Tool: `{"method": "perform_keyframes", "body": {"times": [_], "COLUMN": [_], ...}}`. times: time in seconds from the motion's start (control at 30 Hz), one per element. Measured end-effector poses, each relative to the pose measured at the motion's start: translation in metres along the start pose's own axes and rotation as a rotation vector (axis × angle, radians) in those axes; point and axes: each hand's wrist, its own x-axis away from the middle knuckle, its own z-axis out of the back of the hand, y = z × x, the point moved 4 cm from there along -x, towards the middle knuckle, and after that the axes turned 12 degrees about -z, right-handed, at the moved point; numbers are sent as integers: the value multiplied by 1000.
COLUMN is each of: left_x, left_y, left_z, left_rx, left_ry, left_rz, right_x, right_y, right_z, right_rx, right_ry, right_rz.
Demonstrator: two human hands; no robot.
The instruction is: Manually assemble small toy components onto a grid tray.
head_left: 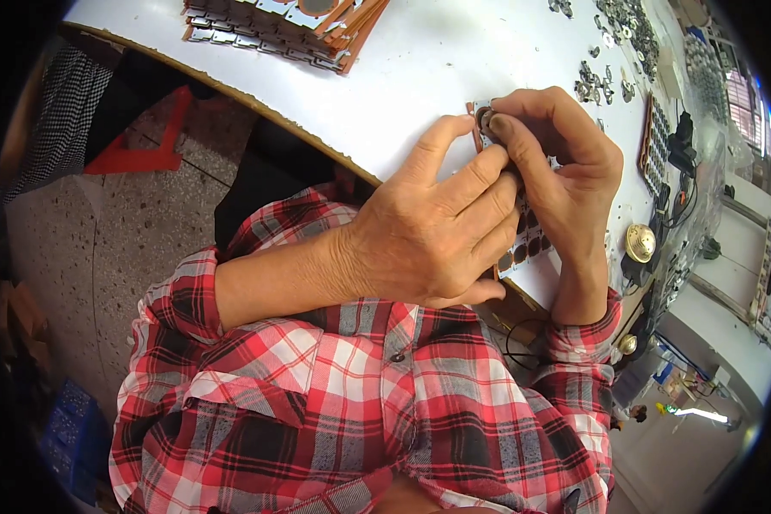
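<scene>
A narrow panel of small boards with dark round pads [533, 247] lies at the table's near edge, largely hidden under both hands. My left hand [441, 218] reaches across it from the left, its fingers bent over the panel and its thumb by the near end; the fingertips are partly hidden behind my right hand. At the panel's far end, the thumb and forefinger of my right hand [570, 163] close in a pinch on a small round metal part [486, 118], right against a pad. The part's exact shape is hard to make out.
A stack of similar panels [274, 34] stands at the far left of the white table [403, 94]. Loose small metal parts [630, 34] lie scattered at the far right. Another filled panel [654, 141], black cables [681, 141] and a brass-coloured knob [640, 242] are on the right. A red stool [146, 154] stands below left.
</scene>
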Motion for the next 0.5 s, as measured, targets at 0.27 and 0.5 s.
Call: {"method": "perform_keyframes", "body": {"times": [0.27, 0.5], "left_x": [-1, -3], "left_y": [4, -1], "left_z": [-4, -2], "left_rx": [0, -10], "left_ry": [4, -20], "left_rz": [14, 40], "right_x": [-6, -12], "right_y": [4, 5], "right_z": [5, 14], "right_rx": [-9, -85], "right_ry": [-92, -193], "right_rz": [9, -25]}}
